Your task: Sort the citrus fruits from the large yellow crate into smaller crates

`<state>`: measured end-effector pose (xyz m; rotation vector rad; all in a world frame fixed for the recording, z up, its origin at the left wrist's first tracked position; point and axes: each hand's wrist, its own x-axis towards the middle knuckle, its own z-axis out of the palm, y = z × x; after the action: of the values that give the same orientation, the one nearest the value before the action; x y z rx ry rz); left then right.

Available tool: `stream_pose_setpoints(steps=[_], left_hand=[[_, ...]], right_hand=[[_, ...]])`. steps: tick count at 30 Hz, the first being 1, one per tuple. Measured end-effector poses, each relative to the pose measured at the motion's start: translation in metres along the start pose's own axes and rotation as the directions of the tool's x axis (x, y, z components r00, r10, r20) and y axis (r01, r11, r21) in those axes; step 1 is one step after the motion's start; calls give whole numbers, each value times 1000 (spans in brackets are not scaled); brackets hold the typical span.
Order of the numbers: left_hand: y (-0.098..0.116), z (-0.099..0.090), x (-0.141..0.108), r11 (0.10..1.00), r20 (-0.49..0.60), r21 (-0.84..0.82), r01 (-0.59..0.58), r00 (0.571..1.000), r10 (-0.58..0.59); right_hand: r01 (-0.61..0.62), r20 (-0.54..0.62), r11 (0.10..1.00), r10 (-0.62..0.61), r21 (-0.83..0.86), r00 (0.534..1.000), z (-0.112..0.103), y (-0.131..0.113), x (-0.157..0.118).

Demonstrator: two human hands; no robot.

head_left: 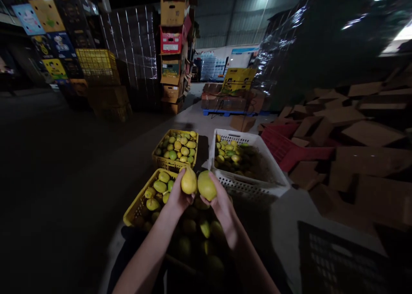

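My left hand (180, 198) is closed around a yellow fruit (189, 181) with a tapered top. In my right hand (222, 199) is a rounder, greenish-yellow fruit (207, 185). The two fruits are held up side by side, a narrow gap apart. Below them, a dark heap of similar fruit (205, 228) lies between my forearms; its container is mostly in shadow. Left of my left hand, a yellow crate (135, 204) holds green and yellow fruit. Another yellow crate (175, 164), full of fruit, stands behind it. The exact kind of fruit is unclear.
A white crate (270, 174), partly filled with fruit, stands at right. Beyond it are a red crate (283, 146) and a pile of flattened cardboard (363, 169). Stacked boxes (172, 66) and a blue pallet (225, 112) stand further back. A dark crate (337, 255) sits lower right.
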<state>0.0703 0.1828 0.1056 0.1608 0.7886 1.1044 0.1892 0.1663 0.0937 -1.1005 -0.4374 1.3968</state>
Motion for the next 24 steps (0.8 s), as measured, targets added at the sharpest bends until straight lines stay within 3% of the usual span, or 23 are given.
stream_pose_setpoints(steps=[3, 10, 13, 18, 21, 24], left_hand=[[5, -6, 3, 997, 49, -46, 62, 997, -60], [10, -18, 19, 992, 50, -124, -22, 998, 29], [11, -17, 20, 988, 18, -151, -40, 999, 43], [11, -9, 11, 982, -58, -185, -43, 998, 32], [10, -6, 9, 975, -53, -224, 2, 999, -14], [9, -5, 8, 965, -16, -261, -13, 1000, 9]], right_hand=[[-87, -42, 990, 92, 114, 995, 2, -10, 6], [-44, -63, 983, 56, 176, 996, 1, -15, 12], [-47, 3, 979, 47, 197, 999, 0, -12, 10], [-107, 3, 950, 111, 295, 994, 1, -14, 8], [-76, -4, 950, 81, 301, 997, 2, -15, 8], [-68, 14, 956, 67, 285, 998, 2, -15, 7]])
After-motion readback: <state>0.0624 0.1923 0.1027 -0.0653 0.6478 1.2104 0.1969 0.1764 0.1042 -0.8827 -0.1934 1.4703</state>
